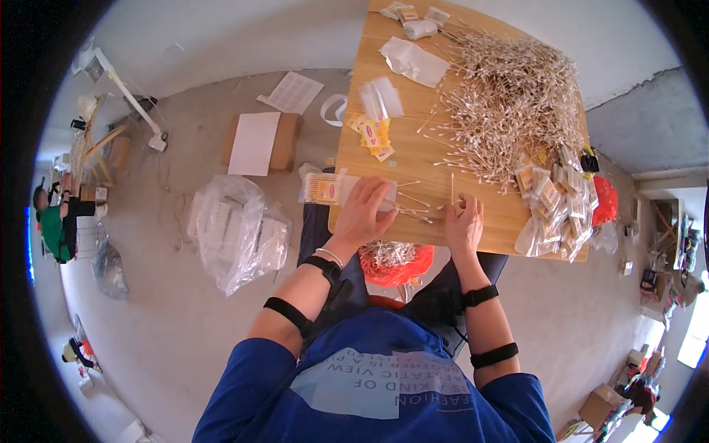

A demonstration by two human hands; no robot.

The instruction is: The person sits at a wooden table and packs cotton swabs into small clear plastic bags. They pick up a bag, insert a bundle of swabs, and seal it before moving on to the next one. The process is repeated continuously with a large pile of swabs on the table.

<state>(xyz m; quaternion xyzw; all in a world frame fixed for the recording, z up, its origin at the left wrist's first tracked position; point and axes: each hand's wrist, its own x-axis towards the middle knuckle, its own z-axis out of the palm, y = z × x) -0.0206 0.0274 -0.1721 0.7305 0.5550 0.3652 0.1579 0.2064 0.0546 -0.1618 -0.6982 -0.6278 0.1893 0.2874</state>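
Note:
My left hand (362,210) is closed on a clear plastic bag (343,184) at the table's near left edge. Cotton swabs and a yellow-and-red label (323,189) show through the bag's left end; its part under my palm is hidden. Several loose cotton swabs (413,203) lie between my hands, their tips pointing various ways. On the right, my right hand (464,221) has its thumb and fingers pinched on one cotton swab (452,186), which points away from me. A big heap of loose cotton swabs (517,100) covers the far right of the wooden table (413,159).
Yellow label cards (373,135) and clear empty bags (381,98) lie at the table's left. Filled swab packs (554,199) pile up at its right edge. A red bag of swabs (399,267) sits between my knees. On the floor are a large plastic sack (236,229) and a carton (288,140).

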